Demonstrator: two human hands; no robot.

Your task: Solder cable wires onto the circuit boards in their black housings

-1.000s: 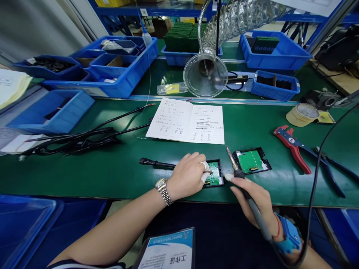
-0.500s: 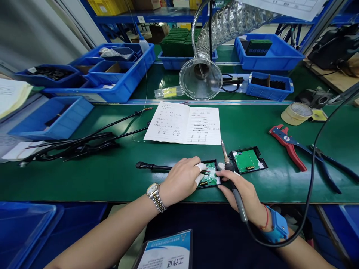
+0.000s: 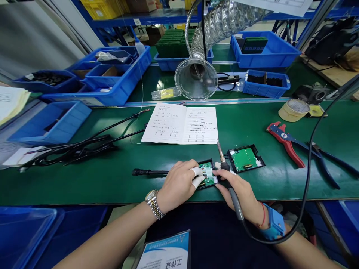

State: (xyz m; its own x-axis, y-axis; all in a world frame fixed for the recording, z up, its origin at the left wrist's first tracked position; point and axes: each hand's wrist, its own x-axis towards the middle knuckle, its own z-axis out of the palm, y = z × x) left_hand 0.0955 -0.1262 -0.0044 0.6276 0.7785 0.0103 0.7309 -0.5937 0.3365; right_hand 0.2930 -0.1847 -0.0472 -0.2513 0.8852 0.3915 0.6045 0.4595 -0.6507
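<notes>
Table (image 3: 112,188), glossy green, carried a black-cased green circuit board (image 3: 209,172), partly beneath the left hand (image 3: 178,183), grip curled, hold unclear; right hand (image 3: 244,189), grip closed round grey-handled soldering iron (image 3: 235,204). Blue plastic bins (image 3: 131,77) stood behind.

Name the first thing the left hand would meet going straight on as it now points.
The left hand would likely meet the right hand, across the black-framed, rectangular green circuit board between them; relative height is unclear, so it might brush that board first.

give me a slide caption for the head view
Left hand at a black-cased green circuit board, right hand holding a soldering iron, open notebook beyond.
</notes>
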